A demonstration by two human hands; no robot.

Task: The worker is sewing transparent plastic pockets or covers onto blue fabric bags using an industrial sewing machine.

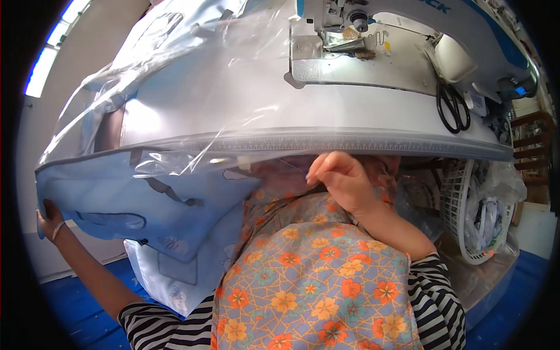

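My left hand (50,220) is closed on the outer left edge of a light blue fabric piece (116,195) with dark binding, straps and a zipper. The fabric hangs over the table's front edge toward my lap, and clear plastic sheeting (175,160) lies across its upper part. In front of my apron, just below the table edge, my right hand (344,181) is raised with fingers bent and pressed together. Whatever it pinches is too small or too clear to make out. A white and pale blue fabric part (166,280) hangs below the blue piece.
A sewing machine (466,35) stands at the back right, with black-handled scissors (452,108) beside it. A ruler strip (303,142) runs along the table's front edge. More plastic-covered fabric (157,35) lies back left. At right sits a white basket (458,204) holding scraps.
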